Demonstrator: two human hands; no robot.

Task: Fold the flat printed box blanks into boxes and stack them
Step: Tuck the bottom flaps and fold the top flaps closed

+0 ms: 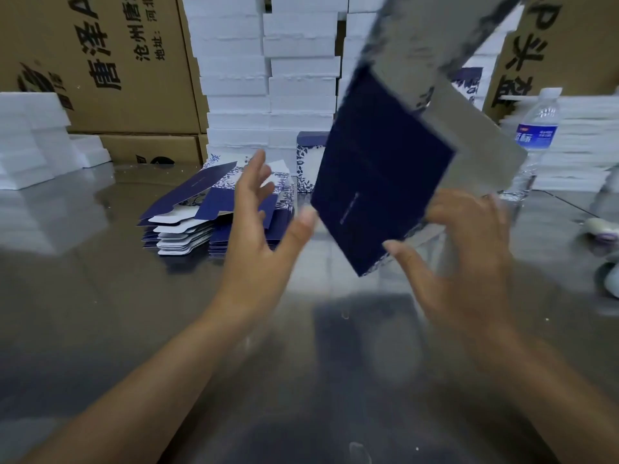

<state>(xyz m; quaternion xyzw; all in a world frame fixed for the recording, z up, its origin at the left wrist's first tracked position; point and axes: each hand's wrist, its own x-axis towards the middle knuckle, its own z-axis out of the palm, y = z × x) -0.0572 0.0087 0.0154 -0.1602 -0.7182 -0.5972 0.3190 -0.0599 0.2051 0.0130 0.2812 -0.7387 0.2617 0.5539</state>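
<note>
A navy and white printed box blank (382, 172) hangs tilted in the air above the shiny table, partly unfolded and blurred, its grey inner side turned up at the top right. My right hand (469, 259) is at its lower right edge, fingers spread and lightly curled behind the card. My left hand (258, 226) is open, fingers straight, its thumb tip just left of the blank's lower corner. A pile of flat navy blanks (207, 212) lies on the table behind my left hand. One folded box (308, 162) stands upright behind the pile.
Tall stacks of white foam trays (268, 78) rise at the back, with more foam (30, 139) at the left. Brown printed cartons (100, 61) stand behind. A water bottle (536, 139) stands at the right, with a tape roll (603, 229) near the right edge.
</note>
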